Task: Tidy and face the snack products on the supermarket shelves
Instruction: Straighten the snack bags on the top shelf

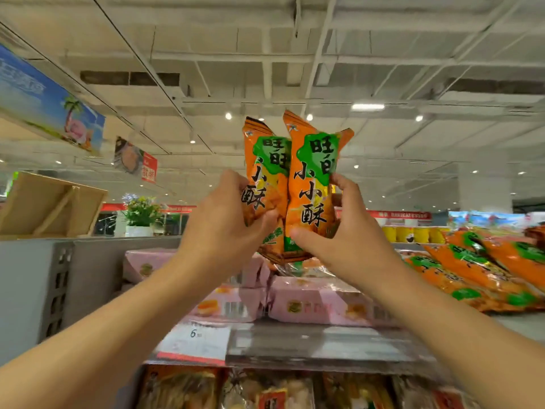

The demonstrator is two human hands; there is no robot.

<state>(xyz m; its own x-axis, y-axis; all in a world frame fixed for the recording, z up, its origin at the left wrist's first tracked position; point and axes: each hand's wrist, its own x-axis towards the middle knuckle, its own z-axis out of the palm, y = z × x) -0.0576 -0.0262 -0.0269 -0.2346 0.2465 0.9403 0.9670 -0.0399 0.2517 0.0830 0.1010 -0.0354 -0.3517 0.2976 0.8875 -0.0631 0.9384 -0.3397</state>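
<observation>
As both hands (218,222) (351,228) grip, snack bags (306,187) upright

Orange-and-green snack bags (306,184), pink boxes (324,302)

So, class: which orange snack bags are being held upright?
The two orange bags between the left hand and right hand; the other orange bags lie slanted on the shelf.

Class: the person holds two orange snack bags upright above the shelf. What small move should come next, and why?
Probably lower both orange bags, held by the left hand and right hand, to the matching orange pile lying on the right, labels forward.
</observation>
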